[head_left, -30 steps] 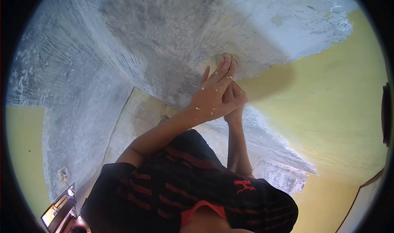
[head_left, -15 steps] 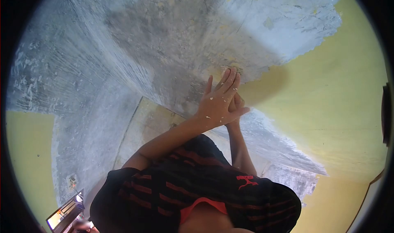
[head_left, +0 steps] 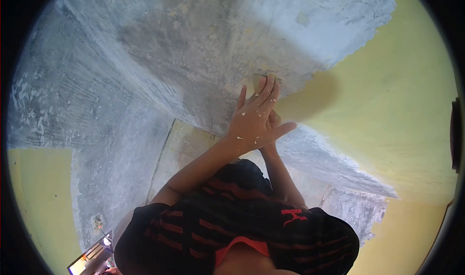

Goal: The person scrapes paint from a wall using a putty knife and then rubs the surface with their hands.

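Note:
My left hand (head_left: 253, 122) lies over my right, back toward me, fingers stretched out and thumb out to the right. White specks dot its skin. Its fingertips press on a flat tan blade, which looks like that of a scraper (head_left: 258, 82), set against the grey, patchy wall (head_left: 203, 66). Under the left hand, my right hand (head_left: 275, 118) is mostly hidden; its visible fingers are curled, apparently round the scraper's handle, which I cannot see.
Yellow paint (head_left: 378, 105) covers the wall at right, with a ragged border against the grey and whitish area. Another yellow patch (head_left: 41, 192) is at lower left. Below it are a bright screen-like object (head_left: 80, 265) and a blurred person. A dark object (head_left: 455, 134) is at the right edge.
Both hands have shifted slightly left and up in the view, and more of the blade shows beside the left fingers. The camera view has also shifted a little.

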Demonstrator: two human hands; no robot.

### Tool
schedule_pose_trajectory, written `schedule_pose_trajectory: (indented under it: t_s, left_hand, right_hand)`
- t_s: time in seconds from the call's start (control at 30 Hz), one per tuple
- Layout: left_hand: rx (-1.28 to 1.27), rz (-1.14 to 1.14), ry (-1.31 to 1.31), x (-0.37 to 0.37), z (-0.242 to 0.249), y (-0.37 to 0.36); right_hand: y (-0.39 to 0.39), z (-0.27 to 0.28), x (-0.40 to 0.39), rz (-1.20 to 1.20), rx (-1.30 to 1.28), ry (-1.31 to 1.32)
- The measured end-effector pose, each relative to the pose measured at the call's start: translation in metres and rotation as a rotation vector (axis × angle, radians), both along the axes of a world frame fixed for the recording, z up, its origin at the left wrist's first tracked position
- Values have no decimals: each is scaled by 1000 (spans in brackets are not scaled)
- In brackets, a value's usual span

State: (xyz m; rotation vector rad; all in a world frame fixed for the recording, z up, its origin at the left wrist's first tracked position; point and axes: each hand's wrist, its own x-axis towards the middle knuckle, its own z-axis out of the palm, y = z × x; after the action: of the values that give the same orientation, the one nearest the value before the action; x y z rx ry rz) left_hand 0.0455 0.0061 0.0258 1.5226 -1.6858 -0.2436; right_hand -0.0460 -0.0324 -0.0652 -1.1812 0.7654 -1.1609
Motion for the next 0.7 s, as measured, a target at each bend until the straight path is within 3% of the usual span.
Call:
schedule_pose_trajectory:
  t_s: [0.17, 0.27, 0.3, 0.37, 0.47, 0.57, 0.7]
  left_hand:
    - [-82, 82, -169, -1, -4, -2]
    - [-107, 90, -210, 1, -5, -2]
    - [-103, 89, -214, 2, -3, -3]
    - [-140, 97, -211, 6, 4, -3]
    - [-130, 113, -229, 5, 15, -2]
    - [24, 56, -260, 2, -5, 8]
    - [-30, 89, -282, 6, -14, 9]
  right_hand:
    - [-6, -20, 4, 52, -60, -145]
    - [-11, -48, 6, 12, -88, -90]
    - [-18, -41, 5, 11, -83, -94]
    - [-28, -11, 5, -33, -100, 232]
    - [-21, 14, 17, -41, -165, 43]
    - [-22, 18, 24, -30, -187, 29]
    - [-15, 13, 28, -7, -205, 40]
